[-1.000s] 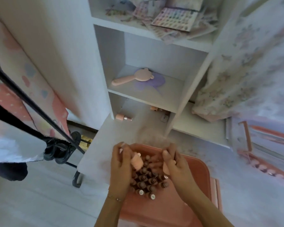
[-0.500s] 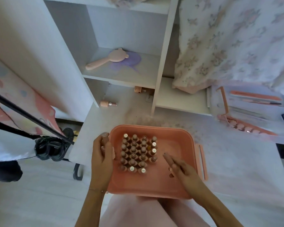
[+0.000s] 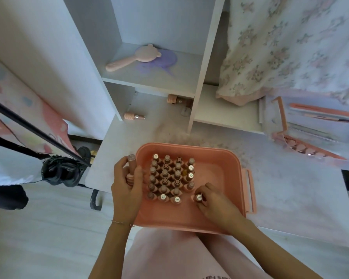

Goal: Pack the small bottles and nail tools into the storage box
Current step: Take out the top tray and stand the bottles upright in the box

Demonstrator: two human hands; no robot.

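- head view: pink storage box (image 3: 226, 158) sits on the white desk (image 3: 290, 198), near its front edge, just ahead of the person's lap
- block of small bottles (image 3: 170, 178) stands upright in rows in the box's left half; right half of the floor is bare
- right hand (image 3: 212, 202) has fingers curled round one bottle (image 3: 198, 197) by the cap, at the block's near right corner, bottle upright on or just above the box floor, can't tell which
- left hand (image 3: 127, 186) at the box's left wall, fingers wrapped round a few more bottles (image 3: 131, 168), one cap poking out on top
- two stray bottles lie on their sides in the shelf cubby: one (image 3: 132, 116) to the left, one (image 3: 174, 99) further back
- nail tools (image 3: 320, 113) are on the tray at far right, well apart from the box
- handling guess: bottles are light, rigid, likely glass so breakable, smooth and narrow-based so they tip easily; best to pinch at the cap or neck and lower straight down next to a neighbour
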